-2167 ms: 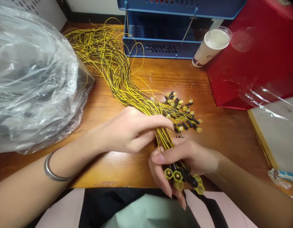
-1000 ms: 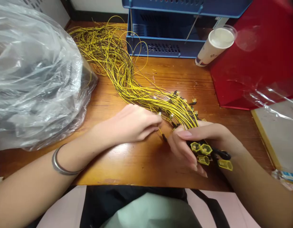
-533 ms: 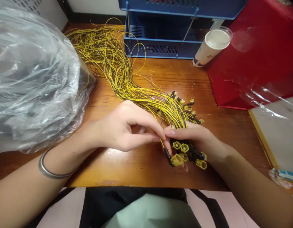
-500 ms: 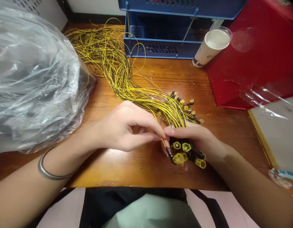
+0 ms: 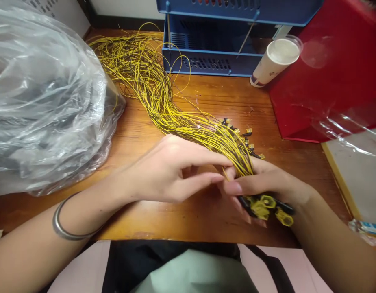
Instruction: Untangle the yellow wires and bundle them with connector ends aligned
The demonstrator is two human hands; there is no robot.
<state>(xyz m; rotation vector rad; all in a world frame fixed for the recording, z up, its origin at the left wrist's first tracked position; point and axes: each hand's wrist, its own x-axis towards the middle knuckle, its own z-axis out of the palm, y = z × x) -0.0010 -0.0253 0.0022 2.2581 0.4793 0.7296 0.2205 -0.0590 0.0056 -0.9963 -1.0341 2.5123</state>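
Note:
A long bundle of yellow and black wires (image 5: pixel 175 114) runs from the back left of the wooden table to my hands. My right hand (image 5: pixel 267 179) is wrapped round the bundle near its end, thumb on top. Below that thumb, black connectors with clear yellow hexagonal caps (image 5: pixel 268 202) stick out. My left hand (image 5: pixel 175 167), with a metal bangle on its wrist, reaches to the bundle beside the right thumb. Its thumb and index finger are slightly apart, near one wire; whether they touch it is unclear. More capped ends (image 5: pixel 248 132) lie behind my right hand.
A large clear plastic bag (image 5: pixel 53 106) fills the left side. At the back stands a blue slotted rack (image 5: pixel 206 63), with a tilted paper cup (image 5: pixel 274 61) beside it. A red object (image 5: pixel 322 81) and a pale board with a yellowish edge (image 5: pixel 355 162) are on the right.
Both hands and the held wire ends have shifted right and slightly down. The left fingertips have parted a little, and the capped end that hung by them now sits with the others in my right hand.

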